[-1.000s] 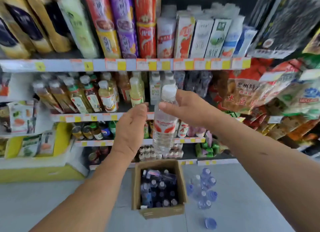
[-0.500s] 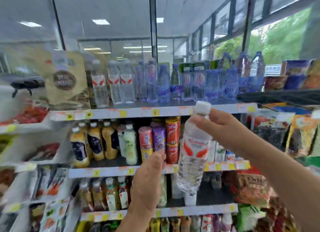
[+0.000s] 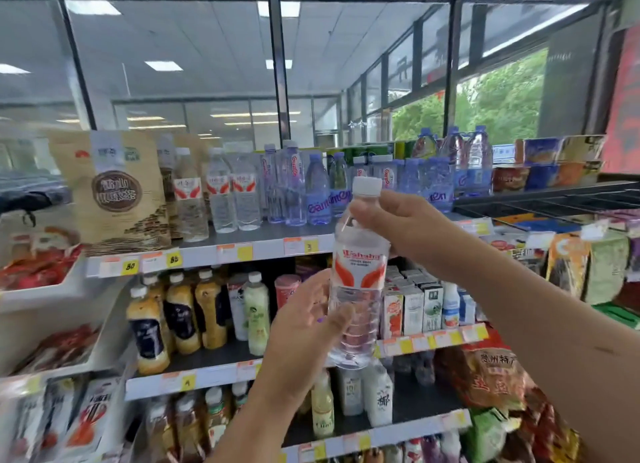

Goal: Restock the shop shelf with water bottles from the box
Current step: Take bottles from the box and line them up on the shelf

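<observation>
Mid-frame, the water bottle (image 3: 358, 275) is gripped by the right hand (image 3: 401, 227) at its neck and the left hand (image 3: 304, 324) lower down; a lift onto the upper shelf (image 3: 204, 255) is likely required next.

Views: one only, head-worn, wide-angle (straight rails bow toward the frame edges).
Position: in front of the shop shelving, a little above the top shelf (image 3: 263, 251), its upper surface just visible.
Facing: forward at the shelves, with ceiling (image 3: 207, 40) and windows (image 3: 502, 109) across the upper half.
Nearness: close to the shelving; left hand (image 3: 304, 327), right hand (image 3: 408, 227) and water bottle (image 3: 358, 289) nearest the lens, right of centre, forearms entering from the bottom edge.
</observation>
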Demonstrator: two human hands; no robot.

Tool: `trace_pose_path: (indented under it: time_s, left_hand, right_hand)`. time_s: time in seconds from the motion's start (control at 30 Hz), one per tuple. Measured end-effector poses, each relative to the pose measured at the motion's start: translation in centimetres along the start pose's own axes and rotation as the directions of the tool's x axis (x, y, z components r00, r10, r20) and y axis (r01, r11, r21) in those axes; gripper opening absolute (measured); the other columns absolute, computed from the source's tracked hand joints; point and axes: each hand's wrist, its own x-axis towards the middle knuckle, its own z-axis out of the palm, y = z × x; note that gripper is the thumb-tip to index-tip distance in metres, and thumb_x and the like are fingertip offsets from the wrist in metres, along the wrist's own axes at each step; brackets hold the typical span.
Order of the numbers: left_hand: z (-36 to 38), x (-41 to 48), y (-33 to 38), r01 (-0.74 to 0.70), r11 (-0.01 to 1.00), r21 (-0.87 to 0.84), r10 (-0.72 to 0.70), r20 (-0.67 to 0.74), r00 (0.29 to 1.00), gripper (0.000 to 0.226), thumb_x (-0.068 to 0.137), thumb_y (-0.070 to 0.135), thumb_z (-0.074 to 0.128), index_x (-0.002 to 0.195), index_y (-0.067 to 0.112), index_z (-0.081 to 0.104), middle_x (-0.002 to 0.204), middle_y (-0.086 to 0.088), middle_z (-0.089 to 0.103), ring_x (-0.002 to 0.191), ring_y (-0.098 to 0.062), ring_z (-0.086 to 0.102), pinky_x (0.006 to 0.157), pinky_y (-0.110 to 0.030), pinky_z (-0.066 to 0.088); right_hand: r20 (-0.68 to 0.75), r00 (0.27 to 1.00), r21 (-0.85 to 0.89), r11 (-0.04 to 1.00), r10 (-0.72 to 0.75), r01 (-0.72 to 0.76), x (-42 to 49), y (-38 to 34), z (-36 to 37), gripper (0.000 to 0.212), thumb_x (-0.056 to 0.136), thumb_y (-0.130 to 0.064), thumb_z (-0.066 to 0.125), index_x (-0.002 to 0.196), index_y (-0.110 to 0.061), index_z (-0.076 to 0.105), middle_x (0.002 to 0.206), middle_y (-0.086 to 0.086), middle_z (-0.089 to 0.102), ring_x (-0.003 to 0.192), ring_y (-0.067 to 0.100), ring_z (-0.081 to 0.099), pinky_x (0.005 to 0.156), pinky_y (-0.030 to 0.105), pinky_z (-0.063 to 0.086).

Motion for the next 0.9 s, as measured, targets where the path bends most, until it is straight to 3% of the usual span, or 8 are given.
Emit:
trace_pose_path:
  time_s: [0.2, 0.27, 0.33, 0.4, 0.5, 0.63, 0.8, 0.9]
  left_hand:
    - [-1.1, 1.7, -0.5, 0.018, 1.000, 0.007, -0.017, -0.112, 0.994, 0.068, 0.082, 0.062, 0.063, 0.142, 0.032, 0.050, 0.133, 0.014, 0.062, 0.123, -0.001, 0.058, 0.104, -0.034, 0.046]
    - [-1.9, 2.3, -0.8, 0.041, 0.999, -0.010, -0.042, -0.184, 0.982, 0.073, 0.078, 0.070, 0.060, 0.140, 0.031, 0.052, 0.133, 0.011, 0.063, 0.123, -0.005, 0.058, 0.105, -0.034, 0.044]
    - [-3.2, 3.0, -1.0, 0.044, 0.999, -0.006, -0.044, -0.251, 0.967, 0.072, 0.081, 0.070, 0.058, 0.139, 0.028, 0.054, 0.131, 0.010, 0.064, 0.120, -0.005, 0.060, 0.107, -0.036, 0.043]
    - [-4.6, 4.0, -1.1, 0.043, 0.999, -0.018, -0.046, -0.311, 0.949, 0.069, 0.080, 0.062, 0.057, 0.137, 0.024, 0.055, 0.128, 0.009, 0.066, 0.118, -0.008, 0.062, 0.107, -0.038, 0.044]
    - [-6.3, 6.0, -0.8, 0.030, 0.999, 0.029, -0.019, -0.325, 0.945, 0.065, 0.077, 0.054, 0.062, 0.136, 0.026, 0.057, 0.129, 0.010, 0.065, 0.119, -0.009, 0.062, 0.101, -0.030, 0.048]
    - [-8.9, 8.7, -0.2, -0.013, 0.997, 0.072, 0.034, -0.294, 0.955, 0.067, 0.076, 0.049, 0.067, 0.138, 0.028, 0.055, 0.127, 0.014, 0.064, 0.108, 0.006, 0.063, 0.083, -0.016, 0.050]
    - [-14.0, 11.2, -1.0, -0.054, 0.997, 0.053, 0.066, -0.281, 0.957, 0.071, 0.073, 0.050, 0.073, 0.139, 0.030, 0.054, 0.128, 0.013, 0.065, 0.112, 0.003, 0.062, 0.098, -0.029, 0.050]
    - [-16.5, 12.5, -2.2, -0.051, 0.995, 0.085, 0.068, -0.208, 0.976, 0.075, 0.071, 0.057, 0.076, 0.139, 0.042, 0.049, 0.130, 0.023, 0.059, 0.112, 0.009, 0.058, 0.096, -0.024, 0.048]
  right_hand:
    - [0.019, 1.000, -0.025, 0.999, -0.021, 0.021, 2.5, 0.8, 0.3, 0.059, 0.073, -0.079, 0.059, 0.106, -0.030, 0.069, 0.103, 0.000, 0.074, 0.098, 0.019, 0.071, 0.092, 0.052, 0.055]
    - [0.037, 0.999, -0.020, 0.999, -0.030, 0.031, 3.9, 1.4, 0.3, 0.053, 0.079, -0.072, 0.059, 0.104, -0.026, 0.069, 0.102, 0.005, 0.073, 0.093, 0.024, 0.072, 0.088, 0.050, 0.057]
    - [0.059, 0.998, -0.017, 0.999, -0.033, 0.034, 5.7, 1.7, 0.3, 0.038, 0.088, -0.059, 0.058, 0.100, -0.024, 0.069, 0.096, 0.005, 0.074, 0.086, 0.021, 0.073, 0.078, 0.042, 0.061]
    - [0.074, 0.996, -0.029, 0.998, -0.046, 0.049, 7.7, 1.6, 0.7, 0.031, 0.091, -0.054, 0.057, 0.101, -0.027, 0.068, 0.086, -0.006, 0.073, 0.075, 0.010, 0.071, 0.064, 0.027, 0.056]
    - [0.069, 0.995, -0.043, 0.997, -0.065, 0.068, 11.2, 0.9, 2.0, 0.046, 0.088, -0.059, 0.057, 0.114, -0.021, 0.066, 0.084, -0.010, 0.066, 0.077, 0.009, 0.066, 0.063, 0.025, 0.051]
    - [0.078, 0.994, -0.018, 0.996, -0.082, 0.083, 15.4, 0.1, 4.7, 0.061, 0.083, -0.065, 0.058, 0.126, -0.021, 0.062, 0.104, -0.002, 0.071, 0.088, 0.017, 0.072, 0.080, 0.039, 0.061]
    - [0.039, 0.996, -0.051, 0.995, -0.079, 0.081, 19.5, -0.6, 8.2, 0.088, 0.072, -0.078, 0.061, 0.136, -0.019, 0.056, 0.133, 0.008, 0.062, 0.098, 0.019, 0.070, 0.076, 0.033, 0.060]
    - [-0.018, 0.998, -0.047, 0.997, -0.068, 0.067, 21.5, -1.5, 10.4, 0.076, 0.074, -0.073, 0.061, 0.120, -0.014, 0.064, 0.097, 0.011, 0.072, 0.079, 0.020, 0.073, 0.069, 0.035, 0.061]
